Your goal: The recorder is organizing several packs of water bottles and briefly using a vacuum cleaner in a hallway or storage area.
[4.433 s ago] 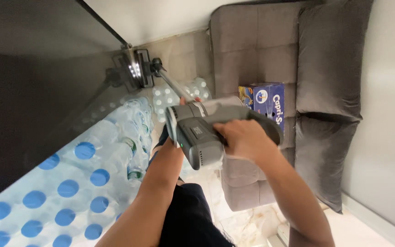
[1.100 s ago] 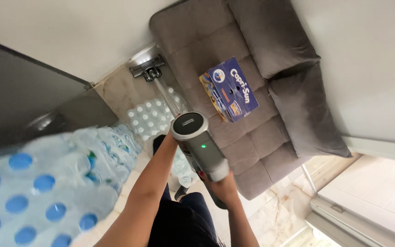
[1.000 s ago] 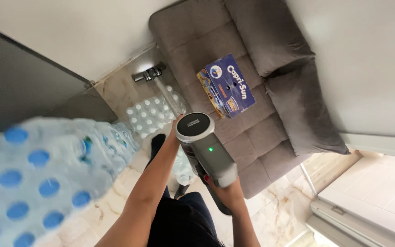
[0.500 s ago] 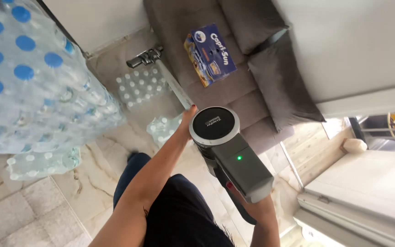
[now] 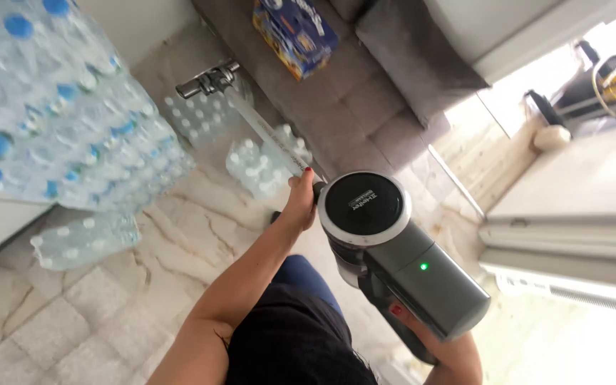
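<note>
Both hands closed on vacuum [image 5: 393, 249]

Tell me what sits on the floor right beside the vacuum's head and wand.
The vacuum head rests on the marble floor near the grey sofa. Two small packs of water bottles lie against the wand, one on either side. The tall stack of bottle packs stands further left.

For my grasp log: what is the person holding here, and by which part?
A grey stick vacuum: left hand grips the tube where it meets the body; right hand holds the handle beneath, mostly hidden.
</note>
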